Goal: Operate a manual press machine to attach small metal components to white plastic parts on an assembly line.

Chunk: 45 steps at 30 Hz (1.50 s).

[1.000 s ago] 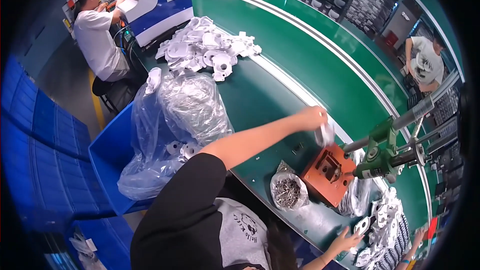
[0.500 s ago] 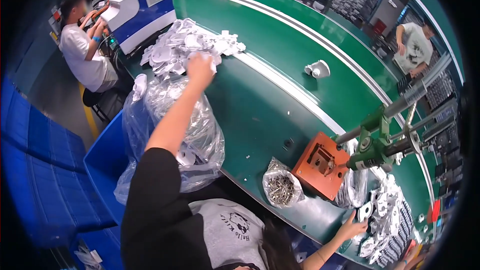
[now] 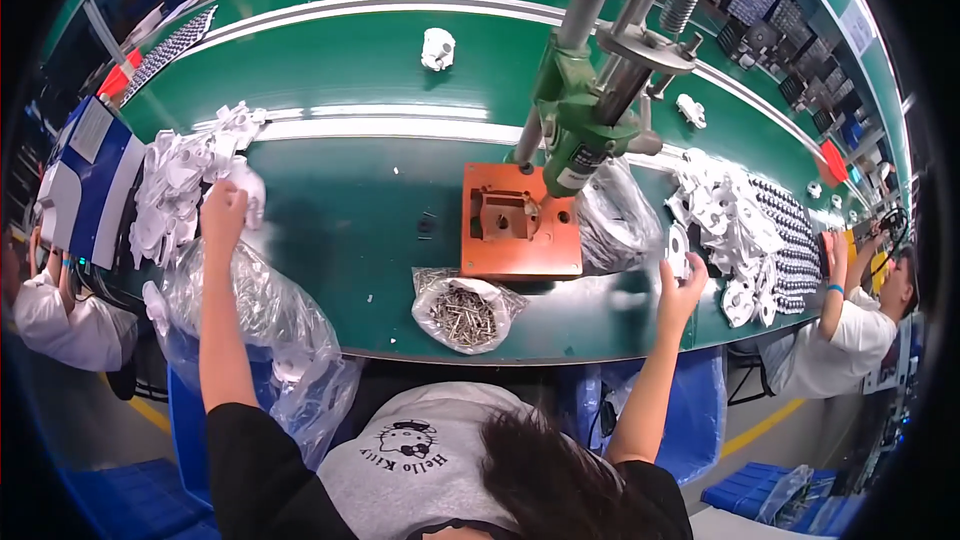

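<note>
At the left, my left hand [image 3: 224, 212] is closed on a white plastic part [image 3: 250, 196], partly hidden by my fingers. It is beside a heap of similar white parts [image 3: 170, 190], above a big clear plastic bag [image 3: 265, 305]. To the right, my right hand [image 3: 684, 285] grips a flat white part with holes [image 3: 677, 248], held upright at the near edge of another heap of white parts [image 3: 725, 215]. Between my hands stands a green press [image 3: 585, 130] with an orange base block [image 3: 522, 252]. A bag of small metal pins [image 3: 462, 316] lies before the block.
Behind the block's right side lies another clear bag [image 3: 615, 220]. Loose white parts [image 3: 437, 49] rest on the green conveyor [image 3: 340, 50]. Rows of dark round pieces [image 3: 790, 240] lie at the right. A blue and white machine [image 3: 90, 180] stands left; a co-worker [image 3: 845, 330] sits right.
My view has turned to the right, bringing the press to the middle. My left hand has drawn back slightly from the left heap with a white part. My right hand still holds its part.
</note>
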Each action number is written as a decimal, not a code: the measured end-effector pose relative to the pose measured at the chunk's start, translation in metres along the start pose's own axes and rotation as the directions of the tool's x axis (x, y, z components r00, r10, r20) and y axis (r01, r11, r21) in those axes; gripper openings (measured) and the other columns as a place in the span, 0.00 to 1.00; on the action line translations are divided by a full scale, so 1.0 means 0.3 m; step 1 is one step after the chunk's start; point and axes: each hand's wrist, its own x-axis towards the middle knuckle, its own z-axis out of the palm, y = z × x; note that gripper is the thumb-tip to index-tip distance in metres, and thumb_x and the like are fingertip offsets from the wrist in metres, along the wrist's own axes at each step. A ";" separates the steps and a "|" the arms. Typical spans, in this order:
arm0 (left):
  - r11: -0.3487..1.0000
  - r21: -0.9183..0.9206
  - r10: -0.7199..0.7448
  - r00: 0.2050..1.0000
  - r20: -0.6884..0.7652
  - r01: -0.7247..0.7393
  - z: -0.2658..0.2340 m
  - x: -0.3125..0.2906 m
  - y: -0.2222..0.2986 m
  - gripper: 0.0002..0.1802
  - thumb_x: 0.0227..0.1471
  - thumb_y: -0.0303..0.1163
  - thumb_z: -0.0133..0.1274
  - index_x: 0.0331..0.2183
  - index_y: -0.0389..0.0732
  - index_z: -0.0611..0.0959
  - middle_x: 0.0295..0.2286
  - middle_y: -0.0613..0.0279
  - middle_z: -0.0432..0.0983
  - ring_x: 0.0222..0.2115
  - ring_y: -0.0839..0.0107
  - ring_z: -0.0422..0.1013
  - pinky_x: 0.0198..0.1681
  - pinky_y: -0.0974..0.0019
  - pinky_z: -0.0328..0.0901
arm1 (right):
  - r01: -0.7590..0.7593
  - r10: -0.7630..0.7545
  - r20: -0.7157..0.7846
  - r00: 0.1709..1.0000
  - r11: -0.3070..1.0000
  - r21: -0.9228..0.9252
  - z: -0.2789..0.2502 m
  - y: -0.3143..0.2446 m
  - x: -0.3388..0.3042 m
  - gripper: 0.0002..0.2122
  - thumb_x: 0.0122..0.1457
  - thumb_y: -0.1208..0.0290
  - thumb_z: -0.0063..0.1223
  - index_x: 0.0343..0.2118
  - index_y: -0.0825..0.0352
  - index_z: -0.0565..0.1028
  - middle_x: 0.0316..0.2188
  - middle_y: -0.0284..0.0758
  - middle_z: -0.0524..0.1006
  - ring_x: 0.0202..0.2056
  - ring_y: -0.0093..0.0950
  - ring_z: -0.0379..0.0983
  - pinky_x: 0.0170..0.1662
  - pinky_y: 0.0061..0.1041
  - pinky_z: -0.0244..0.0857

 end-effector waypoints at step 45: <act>0.177 -0.740 0.815 0.518 -0.259 -0.648 -0.226 -0.573 0.966 0.24 0.36 0.25 0.59 0.40 0.43 0.70 0.49 0.47 0.65 0.54 0.55 0.58 0.57 0.48 0.50 | -0.838 0.093 0.950 0.299 -0.450 0.308 0.148 -0.716 -0.272 0.24 0.58 0.46 0.34 0.34 0.67 0.69 0.30 0.36 0.71 0.32 0.32 0.69 0.40 0.30 0.66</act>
